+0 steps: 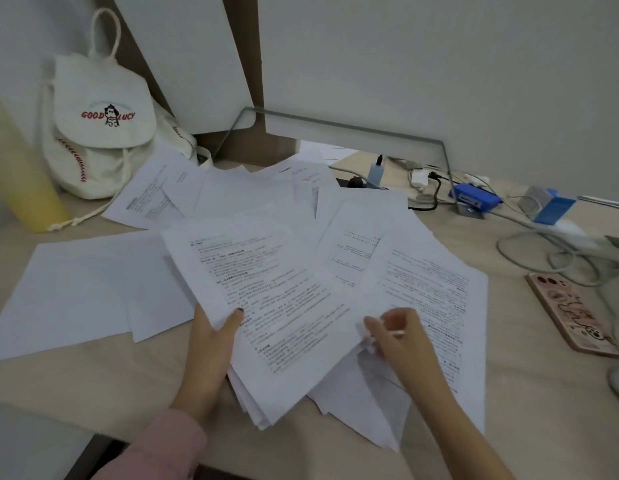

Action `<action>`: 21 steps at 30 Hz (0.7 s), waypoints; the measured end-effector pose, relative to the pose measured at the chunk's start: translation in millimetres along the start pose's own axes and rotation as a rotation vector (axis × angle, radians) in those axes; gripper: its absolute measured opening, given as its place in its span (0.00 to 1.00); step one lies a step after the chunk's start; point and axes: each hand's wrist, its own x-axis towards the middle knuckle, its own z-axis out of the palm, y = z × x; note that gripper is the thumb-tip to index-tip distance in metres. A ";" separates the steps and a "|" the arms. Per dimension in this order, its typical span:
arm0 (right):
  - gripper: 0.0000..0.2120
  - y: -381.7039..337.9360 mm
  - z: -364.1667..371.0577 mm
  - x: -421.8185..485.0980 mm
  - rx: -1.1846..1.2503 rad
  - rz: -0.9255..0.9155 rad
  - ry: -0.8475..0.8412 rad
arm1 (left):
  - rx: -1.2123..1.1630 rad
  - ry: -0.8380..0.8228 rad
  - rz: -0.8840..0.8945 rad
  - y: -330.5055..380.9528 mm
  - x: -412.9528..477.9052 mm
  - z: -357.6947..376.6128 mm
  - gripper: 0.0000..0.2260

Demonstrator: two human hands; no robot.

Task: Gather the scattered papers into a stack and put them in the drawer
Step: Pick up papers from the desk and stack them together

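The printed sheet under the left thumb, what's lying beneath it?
Beneath the printed sheet, more white sheets fan out, edges showing, over the desk. Their number and text are covered, as are fingers of the left hand.

Papers (336, 216): white sheets, most printed with black text, spread in a loose overlapping fan on the surface (110, 382). A gathered bundle (277, 306), edges uneven, lies tilted at near centre, gripped at its left edge by the left hand (211, 344). The right hand (401, 337) pinches the edge of a printed sheet (436, 289) beside it. Two blank sheets (79, 289) lie flat at left, overlapping.
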 end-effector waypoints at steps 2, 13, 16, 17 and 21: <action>0.17 3.5 -7.3 14.7 0.015 -0.004 0.015 | -0.024 -0.023 -0.014 1.7 -1.2 -2.7 0.20; 0.15 20.9 -10.3 22.2 -0.016 -0.086 -0.129 | 0.089 0.058 -0.015 0.5 1.9 7.0 0.15; 0.19 37.1 -46.4 35.8 -0.060 0.016 0.195 | 0.185 0.047 0.000 -6.4 7.7 4.0 0.16; 0.20 41.5 -58.9 39.5 -0.064 0.096 0.289 | 0.212 0.041 0.002 -8.5 9.6 3.2 0.16; 0.25 53.8 -96.9 42.4 0.089 0.334 0.377 | 0.267 0.037 -0.006 -9.6 12.2 4.2 0.19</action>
